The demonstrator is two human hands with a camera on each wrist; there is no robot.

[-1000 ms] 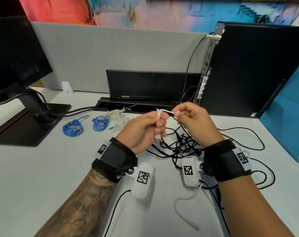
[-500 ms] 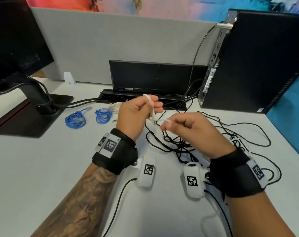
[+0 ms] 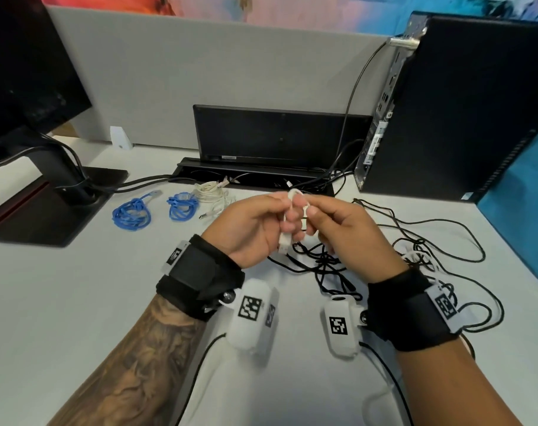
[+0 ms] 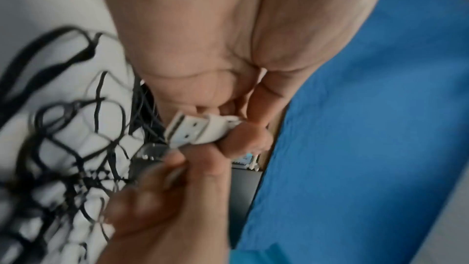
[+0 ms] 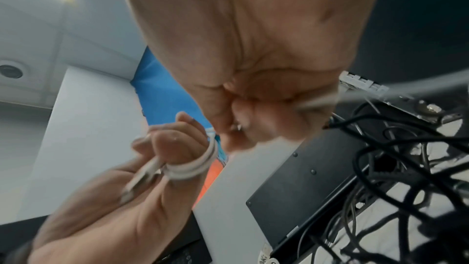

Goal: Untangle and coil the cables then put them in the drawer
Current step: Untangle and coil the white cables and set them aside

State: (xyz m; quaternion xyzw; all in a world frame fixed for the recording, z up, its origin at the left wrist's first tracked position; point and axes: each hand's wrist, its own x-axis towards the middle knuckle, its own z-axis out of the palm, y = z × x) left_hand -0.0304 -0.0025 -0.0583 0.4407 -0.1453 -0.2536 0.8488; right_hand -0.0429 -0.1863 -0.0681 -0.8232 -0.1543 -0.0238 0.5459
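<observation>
A white USB cable (image 3: 292, 207) is held above the desk between both hands. My left hand (image 3: 261, 226) grips it, with turns of the cable wound round its fingers (image 5: 195, 166) and the USB plug (image 4: 193, 129) sticking out below. My right hand (image 3: 326, 222) pinches the cable's free length beside the left fingers. Under the hands a tangle of black cables (image 3: 326, 265) lies spread on the white desk (image 3: 77, 302). Two coiled blue cables (image 3: 132, 212) (image 3: 181, 206) and a coiled cream cable (image 3: 212, 195) lie at the back left.
A monitor stand (image 3: 55, 204) is at the left, a black cable tray (image 3: 249, 176) with an upright panel is at the back, and a black computer tower (image 3: 452, 112) is at the right. A blue partition (image 3: 519, 204) borders the desk's right edge.
My hands came back together after drawing apart. The left hand dropped and the right hand rose to meet it, adding a turn of white cable round the left fingers.
</observation>
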